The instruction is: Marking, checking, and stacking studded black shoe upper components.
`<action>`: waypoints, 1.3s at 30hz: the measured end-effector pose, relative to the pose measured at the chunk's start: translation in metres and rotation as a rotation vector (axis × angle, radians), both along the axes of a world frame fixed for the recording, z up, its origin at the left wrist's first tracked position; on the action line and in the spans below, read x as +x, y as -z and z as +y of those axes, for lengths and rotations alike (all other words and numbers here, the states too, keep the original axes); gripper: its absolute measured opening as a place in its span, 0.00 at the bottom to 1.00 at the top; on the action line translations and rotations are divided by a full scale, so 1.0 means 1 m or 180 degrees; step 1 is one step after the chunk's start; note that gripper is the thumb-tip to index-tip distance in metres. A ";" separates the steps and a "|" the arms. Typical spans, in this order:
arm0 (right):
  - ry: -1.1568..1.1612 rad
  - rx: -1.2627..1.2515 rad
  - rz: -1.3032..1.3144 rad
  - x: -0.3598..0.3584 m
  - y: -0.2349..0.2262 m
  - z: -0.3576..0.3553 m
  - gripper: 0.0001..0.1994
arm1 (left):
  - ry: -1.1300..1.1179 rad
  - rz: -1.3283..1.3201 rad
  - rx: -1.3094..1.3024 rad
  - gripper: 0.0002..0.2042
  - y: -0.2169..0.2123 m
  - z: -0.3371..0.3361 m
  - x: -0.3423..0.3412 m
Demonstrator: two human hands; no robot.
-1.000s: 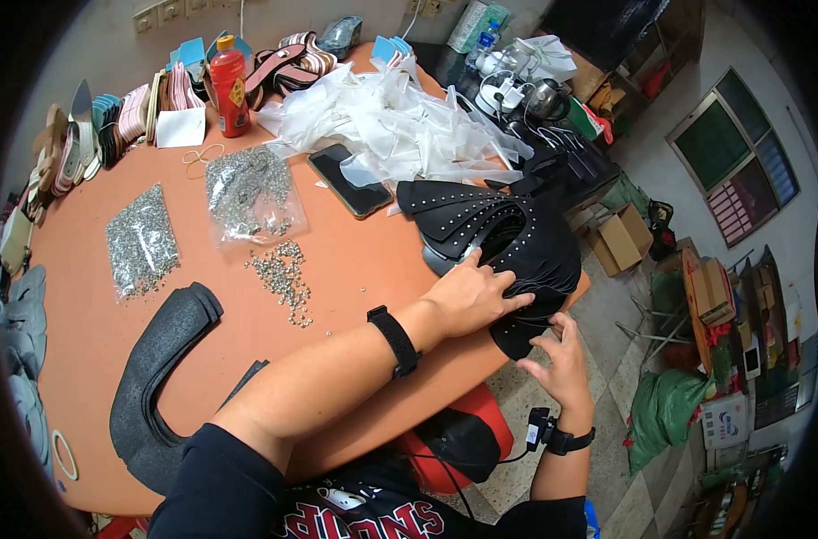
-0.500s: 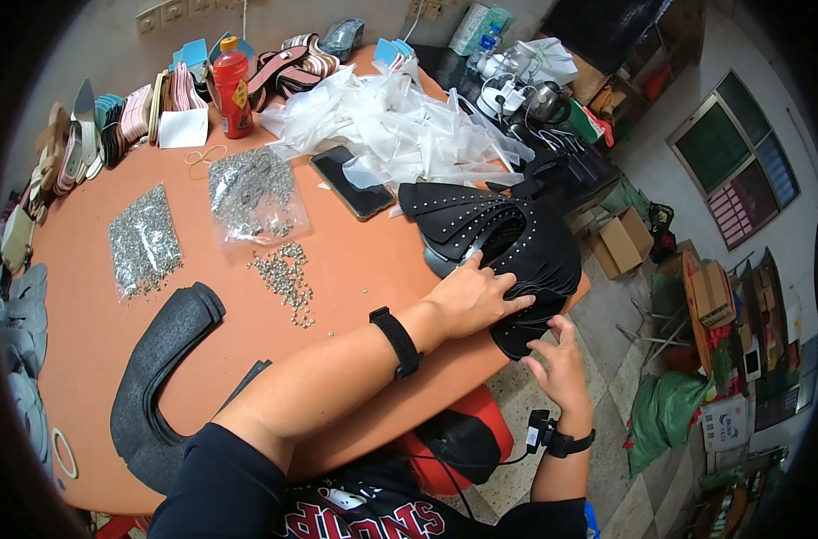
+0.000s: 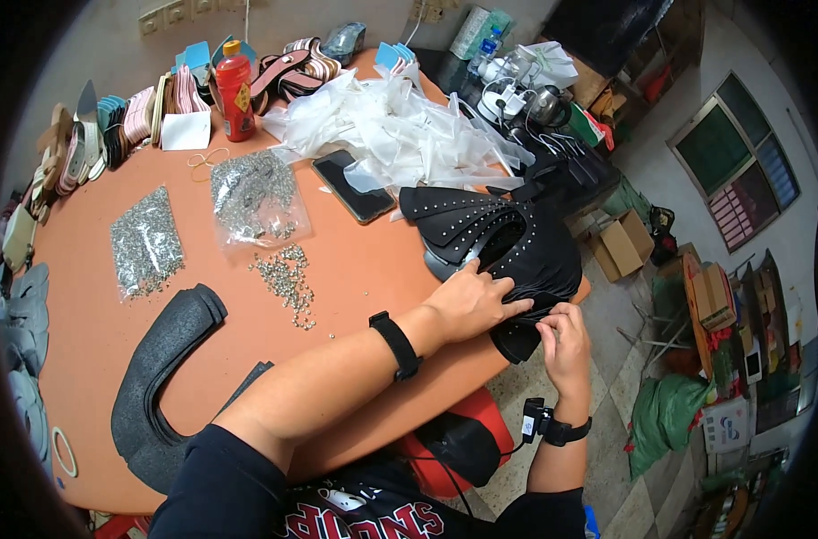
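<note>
A fanned stack of black studded strips point(image 3: 467, 216), curved and set with rows of small silver studs, lies at the table's right edge. My left hand point(image 3: 470, 304) grips the stack from its near left side, one finger at the inner curve and another reaching across the layers. Part of that grip is hidden. At the stack's near right edge, my right hand point(image 3: 566, 346) has thumb and fingertips brought together on the edge of a black strip. Both wrists wear black bands; a small device point(image 3: 535, 419) is strapped to the right one.
Loose silver studs point(image 3: 287, 280) lie near two clear bags of studs point(image 3: 148, 242). Dark grey curved foam pieces point(image 3: 153, 386) rest front left. A phone point(image 3: 353, 184), crumpled white sheets point(image 3: 386, 126) and a red bottle point(image 3: 234, 94) stand farther back. A red stool point(image 3: 481, 431) is below.
My right hand has moved up and slightly left to the stack's edge, and its spread thumb and fingers have closed together. My left hand stays nearly in place.
</note>
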State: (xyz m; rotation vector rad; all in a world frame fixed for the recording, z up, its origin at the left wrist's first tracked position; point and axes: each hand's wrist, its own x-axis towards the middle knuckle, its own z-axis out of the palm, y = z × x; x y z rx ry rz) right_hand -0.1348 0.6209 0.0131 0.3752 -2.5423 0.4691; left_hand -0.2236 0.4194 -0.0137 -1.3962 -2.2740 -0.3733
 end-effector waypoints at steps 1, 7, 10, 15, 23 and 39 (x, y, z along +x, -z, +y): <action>0.0027 -0.0012 0.0031 -0.001 0.001 0.000 0.07 | -0.0015 0.0000 0.0004 0.22 0.000 0.000 0.001; 0.0036 -0.0098 0.0125 -0.003 0.002 -0.004 0.07 | -0.0067 0.0001 0.0023 0.21 0.002 0.001 0.003; 0.0023 -0.0133 0.0160 -0.003 0.005 -0.002 0.07 | -0.0073 -0.0029 0.0045 0.21 0.003 0.002 0.004; -0.0104 -0.0203 0.0156 -0.004 0.007 -0.004 0.08 | -0.0060 -0.0134 0.0098 0.21 0.003 0.002 0.004; -0.0065 -0.0135 0.0170 0.001 0.009 -0.003 0.08 | 0.0171 -0.0552 0.0435 0.24 -0.006 0.004 0.007; 0.0630 -0.3454 0.0629 0.002 0.049 0.010 0.06 | -0.0187 -0.0453 0.0694 0.11 0.001 0.026 0.012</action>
